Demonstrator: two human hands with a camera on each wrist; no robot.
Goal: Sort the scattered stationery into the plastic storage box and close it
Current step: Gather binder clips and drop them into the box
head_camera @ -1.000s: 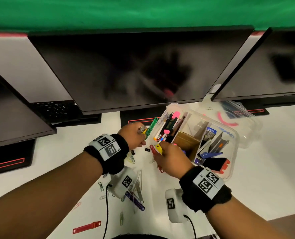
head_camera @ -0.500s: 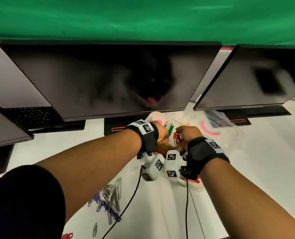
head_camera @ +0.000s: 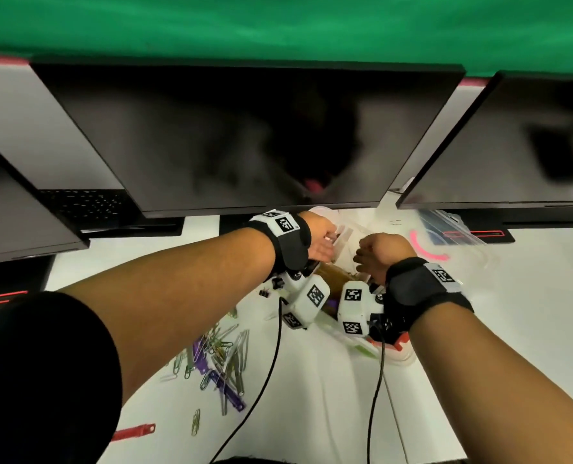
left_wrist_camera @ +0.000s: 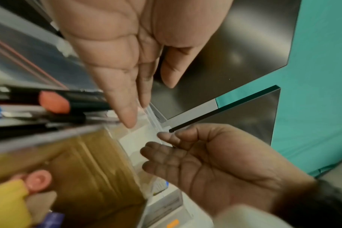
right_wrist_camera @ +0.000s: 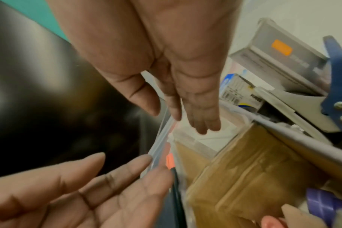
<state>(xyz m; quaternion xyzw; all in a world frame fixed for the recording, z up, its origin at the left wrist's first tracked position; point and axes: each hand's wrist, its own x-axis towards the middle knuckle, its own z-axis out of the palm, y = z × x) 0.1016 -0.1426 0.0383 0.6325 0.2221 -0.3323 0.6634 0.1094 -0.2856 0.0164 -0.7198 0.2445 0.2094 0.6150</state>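
The clear plastic storage box (head_camera: 345,234) sits open under the middle monitor, mostly hidden by my hands. My left hand (head_camera: 317,244) hovers over its far-left corner, fingers straight and empty (left_wrist_camera: 144,98). My right hand (head_camera: 379,252) hangs beside it over an empty compartment with relaxed fingers, holding nothing (right_wrist_camera: 185,111). Pens with a pink cap (left_wrist_camera: 55,103) lie in the left compartment. A brown tape roll (right_wrist_camera: 244,169) fills the middle one. A grey and blue hole punch (right_wrist_camera: 303,77) and a small staple box (right_wrist_camera: 238,91) lie to the right.
Several loose paper clips (head_camera: 218,353) and a purple clip (head_camera: 225,386) are scattered on the white desk to the near left. A red fastener strip (head_camera: 134,432) lies nearer me and a black binder clip (head_camera: 264,292) by my left wrist. The box lid (head_camera: 456,236) lies open to the right, monitors (head_camera: 245,139) behind.
Both hands moved from the desk beside the box to above it. The green pen in my left hand and the red and yellow item in my right are gone from my fingers.
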